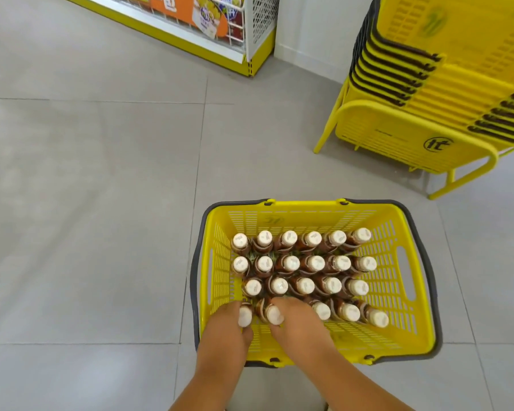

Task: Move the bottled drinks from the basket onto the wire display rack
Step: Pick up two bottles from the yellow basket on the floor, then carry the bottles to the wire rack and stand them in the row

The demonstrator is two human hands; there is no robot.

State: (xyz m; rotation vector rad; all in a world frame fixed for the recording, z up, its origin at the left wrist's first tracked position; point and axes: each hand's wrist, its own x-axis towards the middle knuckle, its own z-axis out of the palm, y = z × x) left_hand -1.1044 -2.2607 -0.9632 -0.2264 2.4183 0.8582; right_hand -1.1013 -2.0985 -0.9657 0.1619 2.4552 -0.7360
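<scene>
A yellow basket point(398, 221) with grey handles stands on the floor below me. It holds several upright brown bottled drinks point(315, 264) with white caps, packed in rows. My left hand point(229, 330) grips the nearest-left bottle point(245, 317) around its neck. Beside it, my right hand point(297, 324) grips the neighbouring bottle point(274, 315) in the same front row. Both bottles are still among the others in the basket. A white wire display rack point(261, 22) stands far off at the top of the view, above a yellow base.
A tall stack of yellow baskets point(433, 69) on a yellow frame stands at the right, close behind the basket. A shelf unit with colourful packaging point(208, 16) runs along the top left. Grey tiled floor point(86, 203) spreads to the left.
</scene>
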